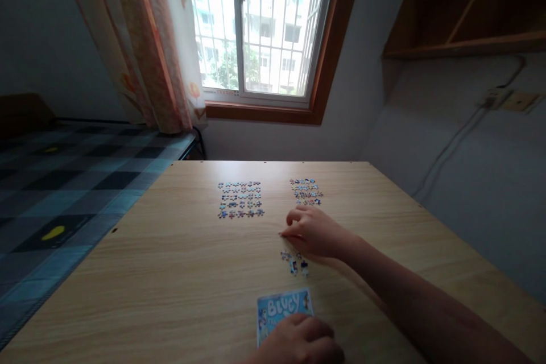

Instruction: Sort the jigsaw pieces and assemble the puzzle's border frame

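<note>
My right hand lies on the wooden table with its fingers curled together and the tips pointing left; anything pinched in them is too small to see. Just below it sits a small cluster of loose puzzle pieces. Beyond the hand is a small group of pieces, and to the left a larger grid of spread pieces. My left hand, at the bottom edge, is closed over the lower part of a blue picture card with white lettering.
A bed with a dark checked cover runs along the table's left side. Behind the table are a barred window and a curtain. A wall with a wooden shelf and a cable borders the right.
</note>
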The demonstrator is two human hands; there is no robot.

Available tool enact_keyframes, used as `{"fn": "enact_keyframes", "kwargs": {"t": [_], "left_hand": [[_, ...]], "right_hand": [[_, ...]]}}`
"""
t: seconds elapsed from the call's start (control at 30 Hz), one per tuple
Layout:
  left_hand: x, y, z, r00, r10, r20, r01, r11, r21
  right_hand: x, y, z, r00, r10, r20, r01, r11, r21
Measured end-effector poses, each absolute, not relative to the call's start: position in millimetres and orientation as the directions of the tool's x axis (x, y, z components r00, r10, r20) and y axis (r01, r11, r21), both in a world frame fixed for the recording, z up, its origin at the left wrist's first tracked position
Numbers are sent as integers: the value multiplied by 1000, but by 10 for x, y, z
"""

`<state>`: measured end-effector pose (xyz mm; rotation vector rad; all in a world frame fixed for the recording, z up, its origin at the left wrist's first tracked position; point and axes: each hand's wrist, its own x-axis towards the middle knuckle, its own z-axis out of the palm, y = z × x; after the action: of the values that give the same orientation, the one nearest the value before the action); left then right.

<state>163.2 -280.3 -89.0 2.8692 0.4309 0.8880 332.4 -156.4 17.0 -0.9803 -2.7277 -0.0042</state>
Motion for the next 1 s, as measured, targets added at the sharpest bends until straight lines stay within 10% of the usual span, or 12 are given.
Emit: {"fn": "enact_keyframes", "kwargs": {"t": [0.3,1.0], "left_hand": [[1636,-2798,-912,760,300,576,236,-954,184],[1641,-2784,-874,761,283,584,237,-959,155]], "right_hand": [[4018,-1223,347,-312,947,-79,950,313,6],[4342,-1004,134,-175,982,72,984,176,-11]]}}
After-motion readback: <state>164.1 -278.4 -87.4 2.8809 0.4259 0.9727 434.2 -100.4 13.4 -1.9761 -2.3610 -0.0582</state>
